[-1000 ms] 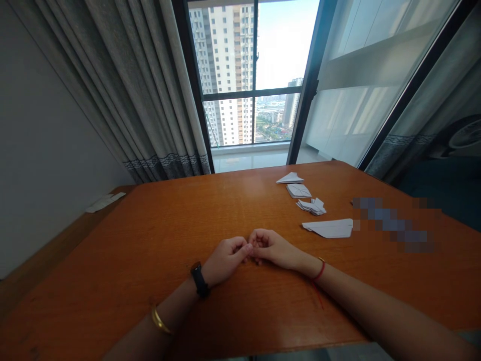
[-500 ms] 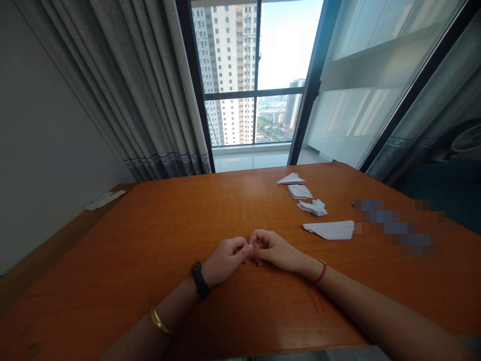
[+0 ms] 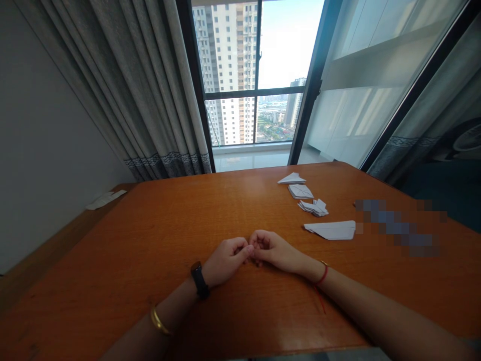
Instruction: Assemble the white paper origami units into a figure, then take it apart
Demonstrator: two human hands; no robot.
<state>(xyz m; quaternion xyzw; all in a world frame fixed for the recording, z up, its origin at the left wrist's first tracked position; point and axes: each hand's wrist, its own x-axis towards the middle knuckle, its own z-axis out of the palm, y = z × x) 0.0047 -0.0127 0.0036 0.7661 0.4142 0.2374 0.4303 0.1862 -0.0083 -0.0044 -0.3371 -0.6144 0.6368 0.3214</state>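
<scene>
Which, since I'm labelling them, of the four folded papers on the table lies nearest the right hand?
The long flat paper at the row's near end; the lumpy one, squarish one and triangular one lie farther from the right hand.

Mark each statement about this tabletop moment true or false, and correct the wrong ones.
1. The left hand and right hand meet at their fingers. True.
2. The red cord is around the right arm. True.
3. The black watch is on the right arm. False: the black watch is on the left arm.
4. The gold bangle shares an arm with the black watch. True.
5. The long folded paper is nearer the window than the pointed folded paper. False: the pointed folded paper is nearer.
</scene>
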